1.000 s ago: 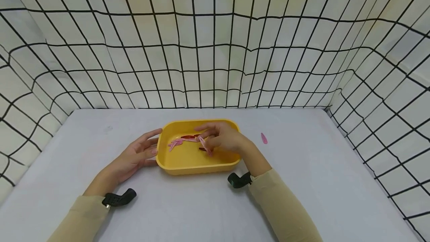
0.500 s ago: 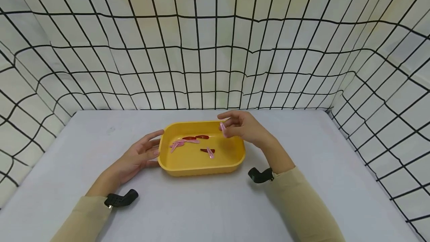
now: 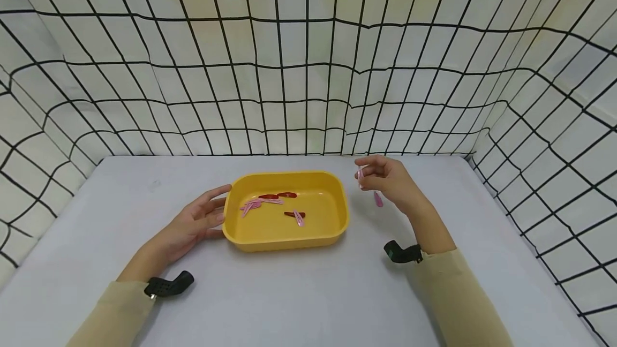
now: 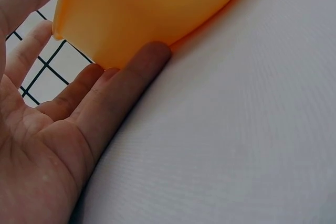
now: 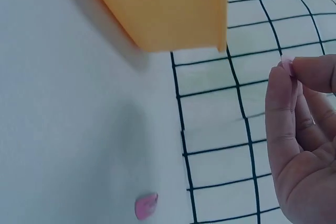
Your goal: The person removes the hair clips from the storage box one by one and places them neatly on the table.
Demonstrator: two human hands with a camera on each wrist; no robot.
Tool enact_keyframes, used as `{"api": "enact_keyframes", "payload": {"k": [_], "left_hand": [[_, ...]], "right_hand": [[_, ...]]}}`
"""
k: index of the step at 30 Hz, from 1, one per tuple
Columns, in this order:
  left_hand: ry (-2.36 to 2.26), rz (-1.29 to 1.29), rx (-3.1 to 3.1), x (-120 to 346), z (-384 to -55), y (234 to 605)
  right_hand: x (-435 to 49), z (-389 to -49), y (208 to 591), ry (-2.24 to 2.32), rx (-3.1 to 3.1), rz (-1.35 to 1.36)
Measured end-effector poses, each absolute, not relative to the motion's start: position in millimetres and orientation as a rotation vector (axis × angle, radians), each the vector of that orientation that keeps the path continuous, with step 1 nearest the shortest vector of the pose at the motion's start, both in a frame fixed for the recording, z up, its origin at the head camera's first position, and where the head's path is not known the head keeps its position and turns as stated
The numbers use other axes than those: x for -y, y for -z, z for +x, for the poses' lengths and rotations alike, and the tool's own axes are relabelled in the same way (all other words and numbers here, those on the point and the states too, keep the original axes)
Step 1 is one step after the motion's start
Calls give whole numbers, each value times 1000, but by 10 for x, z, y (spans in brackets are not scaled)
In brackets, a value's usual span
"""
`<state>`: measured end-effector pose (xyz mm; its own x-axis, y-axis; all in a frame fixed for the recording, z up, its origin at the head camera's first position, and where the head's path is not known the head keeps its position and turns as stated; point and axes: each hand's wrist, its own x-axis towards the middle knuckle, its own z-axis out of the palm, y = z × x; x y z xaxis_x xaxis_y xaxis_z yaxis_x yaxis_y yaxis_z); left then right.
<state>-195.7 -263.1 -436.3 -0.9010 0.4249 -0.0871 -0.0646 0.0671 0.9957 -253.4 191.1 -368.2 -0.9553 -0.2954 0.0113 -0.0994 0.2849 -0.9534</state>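
A yellow tray (image 3: 284, 242) stands on the white table, holding several hair clips. Pink hair clips (image 3: 251, 205) lie in its left part beside red hair clips (image 3: 287, 195); a pink clip (image 3: 299, 219) crosses a dark red clip (image 3: 289, 213) near the middle. My left hand (image 3: 193, 224) touches the tray's left end with fairly straight fingers; the left wrist view shows fingertips (image 4: 157, 51) against its wall. Right of the tray, my right hand (image 3: 388, 181) pinches a pink hair clip (image 3: 360, 174) between thumb and finger, above the table. Another pink hair clip (image 3: 378, 199) lies on the table below.
Black wire mesh (image 3: 307, 100) backed by white sheeting rises behind the table and along both sides. The white tabletop (image 3: 289, 299) extends in front of the tray and to either side. Each wrist wears a black camera band.
My right hand has lifted a pink hair clip out of the tray and carried it right, past the rim, over the table. My left hand stays at the tray's left end.
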Motion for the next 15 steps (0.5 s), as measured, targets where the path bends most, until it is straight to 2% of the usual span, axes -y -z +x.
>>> {"api": "enact_keyframes", "payload": {"k": [15], "left_hand": [[-1894,349,-1994,2652,-1937,4357]], "right_hand": [[-2190,-2651,3735,1727,-2471,-264]]}}
